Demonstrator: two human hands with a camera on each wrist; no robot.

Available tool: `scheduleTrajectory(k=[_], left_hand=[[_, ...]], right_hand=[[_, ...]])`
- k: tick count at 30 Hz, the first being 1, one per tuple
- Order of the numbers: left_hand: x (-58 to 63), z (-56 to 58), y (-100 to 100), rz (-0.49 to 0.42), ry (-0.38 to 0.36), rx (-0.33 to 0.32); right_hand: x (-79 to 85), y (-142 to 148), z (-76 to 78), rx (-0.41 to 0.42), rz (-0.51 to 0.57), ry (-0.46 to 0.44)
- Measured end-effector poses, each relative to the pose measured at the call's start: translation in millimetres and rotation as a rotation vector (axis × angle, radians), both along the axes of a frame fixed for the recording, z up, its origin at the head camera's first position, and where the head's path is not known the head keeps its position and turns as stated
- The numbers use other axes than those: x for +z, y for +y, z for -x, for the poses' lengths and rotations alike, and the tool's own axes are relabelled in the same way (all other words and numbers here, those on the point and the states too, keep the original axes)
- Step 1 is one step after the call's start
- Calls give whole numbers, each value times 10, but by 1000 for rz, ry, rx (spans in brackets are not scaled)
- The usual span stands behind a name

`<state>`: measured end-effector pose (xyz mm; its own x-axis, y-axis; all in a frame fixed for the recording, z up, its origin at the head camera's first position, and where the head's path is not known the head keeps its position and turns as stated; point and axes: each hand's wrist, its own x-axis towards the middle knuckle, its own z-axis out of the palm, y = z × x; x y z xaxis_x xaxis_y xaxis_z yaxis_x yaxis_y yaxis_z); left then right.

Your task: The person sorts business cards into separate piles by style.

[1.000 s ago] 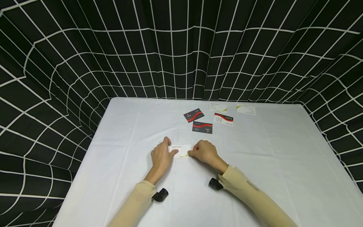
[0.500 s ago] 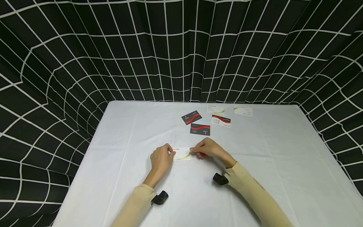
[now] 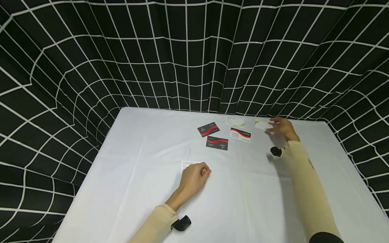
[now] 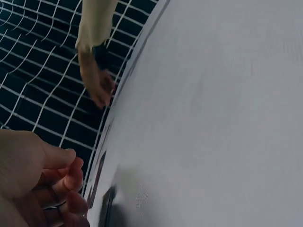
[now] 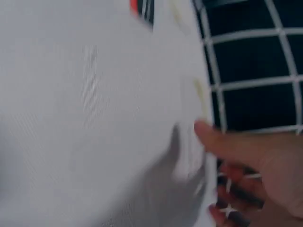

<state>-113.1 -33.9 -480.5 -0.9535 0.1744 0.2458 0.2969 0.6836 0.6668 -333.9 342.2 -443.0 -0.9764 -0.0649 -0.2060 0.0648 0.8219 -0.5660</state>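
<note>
My left hand (image 3: 192,177) hovers over a white business card (image 3: 185,164) near the table's middle and covers much of it. In the left wrist view its fingers (image 4: 75,182) are loosely curled, with the thumb close to the index finger and nothing visible between them. My right hand (image 3: 283,128) reaches to the far right of the table, its thumb and fingers apart over the right end of a white card with a green curve (image 3: 262,124). In the right wrist view the thumb (image 5: 208,135) overlaps that card's edge.
Left of the right hand lie another white card with a green stripe (image 3: 234,122) and a white card with a black-and-red band (image 3: 240,135). Two dark cards with red waves, an upper one (image 3: 208,129) and a lower one (image 3: 217,143), lie farther left. A black gridded curtain (image 3: 188,67) hangs behind.
My right hand has left the middle card and moved far right to the green-curved card. My left hand has shifted right, from the middle card's left end to over its right part.
</note>
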Motion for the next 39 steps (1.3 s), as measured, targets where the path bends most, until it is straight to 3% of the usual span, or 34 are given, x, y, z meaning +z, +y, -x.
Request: scheduleTrajectory(k=[5,10,13,20,23,27,33,36,39], left_hand=[[12,-23,153,-21,-19,-108],[23,-7,206,-43,-43,-113],[22,-9,245,-64,-66,-125],[14,15,331,-164,-135,-134],[39,16,377,-211,-162,-149],[80,23,385,-256,-152,-145],[167,87,350,-92,-16,-97],[208,102,270,-63,-10,-68],[233,108,126,-108,-38,0]], right_hand=[[-128,130,176,107,-66,-93],[-100,154,192,94,-68,-120],[-38,182,42,54,12,-141],[12,-28,-436,-124,383,-384],[22,-171,-703,-55,434,-408],[62,-493,-1096,140,432,-392],[190,-1194,-1513,389,373,-285],[190,-1486,-1606,432,344,-215],[126,-1699,-1646,377,349,-159]])
